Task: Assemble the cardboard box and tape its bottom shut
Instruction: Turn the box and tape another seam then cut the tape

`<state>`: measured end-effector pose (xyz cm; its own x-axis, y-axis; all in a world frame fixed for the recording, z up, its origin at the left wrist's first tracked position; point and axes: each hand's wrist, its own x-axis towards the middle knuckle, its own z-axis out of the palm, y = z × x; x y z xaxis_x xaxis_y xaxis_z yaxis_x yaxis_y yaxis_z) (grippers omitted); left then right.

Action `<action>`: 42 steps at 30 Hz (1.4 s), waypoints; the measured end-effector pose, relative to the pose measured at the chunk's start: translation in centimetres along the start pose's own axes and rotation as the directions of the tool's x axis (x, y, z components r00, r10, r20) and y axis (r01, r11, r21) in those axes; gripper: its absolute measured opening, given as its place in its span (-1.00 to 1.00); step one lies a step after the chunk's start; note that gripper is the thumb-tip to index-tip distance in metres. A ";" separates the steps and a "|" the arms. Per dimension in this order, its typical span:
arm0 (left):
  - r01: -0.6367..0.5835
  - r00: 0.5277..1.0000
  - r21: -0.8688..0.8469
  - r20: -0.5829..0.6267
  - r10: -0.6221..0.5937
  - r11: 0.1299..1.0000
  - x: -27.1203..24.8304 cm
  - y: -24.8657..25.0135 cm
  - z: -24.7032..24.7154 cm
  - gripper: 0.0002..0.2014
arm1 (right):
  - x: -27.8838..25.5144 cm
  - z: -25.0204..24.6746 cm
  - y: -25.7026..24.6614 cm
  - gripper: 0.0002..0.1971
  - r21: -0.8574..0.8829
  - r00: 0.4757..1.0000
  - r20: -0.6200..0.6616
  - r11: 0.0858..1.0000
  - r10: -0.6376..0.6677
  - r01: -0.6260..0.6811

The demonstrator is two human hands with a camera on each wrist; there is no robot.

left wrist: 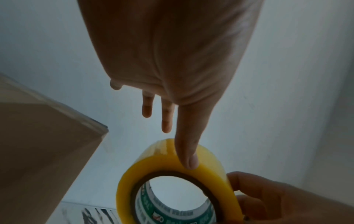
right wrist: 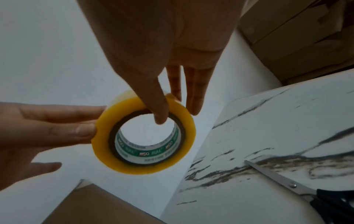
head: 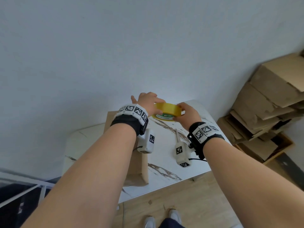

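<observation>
A yellow tape roll (head: 166, 109) (left wrist: 162, 163) (right wrist: 103, 151) with a green-printed core is held in the air above the far part of the marble table (head: 164, 145). My right hand (head: 185, 112) (right wrist: 153, 53) grips it, thumb hooked into the core and fingers on the outer face. My left hand (head: 148, 102) (left wrist: 172, 60) touches the roll's other side: a straight thumb lies on the outer face and the other fingers stay straight. The cardboard box (head: 138, 167) (left wrist: 38, 151) (right wrist: 91, 209) stands on the table under my left forearm, mostly hidden by it.
Scissors (right wrist: 287, 181) (head: 177, 135) lie on the table (right wrist: 287, 121) below my right wrist. A tall stack of flattened cardboard (head: 263, 104) (right wrist: 306, 37) stands at the right against the white wall. Wooden floor (head: 181, 195) lies before the table's near edge.
</observation>
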<state>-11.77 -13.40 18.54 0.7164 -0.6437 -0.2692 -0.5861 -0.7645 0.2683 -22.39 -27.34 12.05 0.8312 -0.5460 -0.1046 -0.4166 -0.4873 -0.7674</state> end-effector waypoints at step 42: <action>0.036 0.971 -0.280 -0.218 -0.101 0.959 0.3 -0.3 0.1 -0.74 | -1.5 0.4 2.4 -0.49 -0.069 0.951 -0.030 0.949 0.307 -0.309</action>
<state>-11.42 -13.34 18.32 0.8369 -0.5404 -0.0867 -0.4300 -0.7471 0.5069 -24.50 -27.38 10.11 0.6515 -0.6895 -0.3164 -0.6774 -0.3411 -0.6517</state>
